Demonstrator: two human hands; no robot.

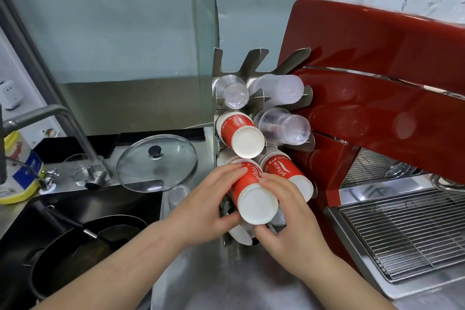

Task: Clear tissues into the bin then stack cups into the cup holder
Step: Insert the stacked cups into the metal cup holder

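Both hands clamp one red paper cup stack (254, 196): my left hand (208, 206) from the left, my right hand (284, 219) from the right, seating it in the steel cup holder (219, 93). Other slots already hold cups. No tissues or bin show, so I judge stacking is near done.

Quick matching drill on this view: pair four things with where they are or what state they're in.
Things:
1. glass lid
2. frying pan
3. red paper cup stack
4. frosted cup stack

Places or states:
A. down in the black sink
B. held between both hands
C. top right slot of the cup holder
D. lying flat on the counter beside the faucet

Pairs: 1-D, 2-A, 3-B, 4-C
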